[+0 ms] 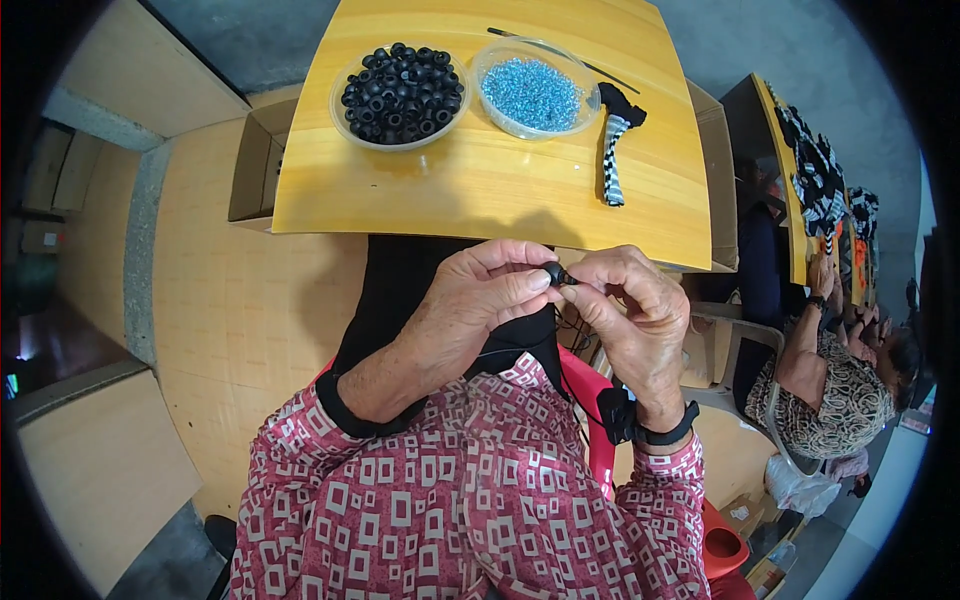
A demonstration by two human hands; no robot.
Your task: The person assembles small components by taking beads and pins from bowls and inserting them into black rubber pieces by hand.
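Observation:
My left hand (480,290) pinches a small round black piece (554,272) between thumb and fingertips, just in front of the table edge. It resembles the hollow black pieces (405,92) heaped in a clear round bowl (340,118). My right hand (630,300) is closed against the other side of that piece, thumb to forefinger. Whatever tiny thing those right fingertips grip is too small to make out. On the table beyond, a second clear tub (500,120) holds tiny blue beads (535,92).
A black-and-white striped fabric piece (613,160) lies on the yellow table (480,195), right of the tubs. Behind them rests a thin dark stick (610,78). Cardboard boxes (258,170) flank the table. At the right, another person (830,385) works at a separate table.

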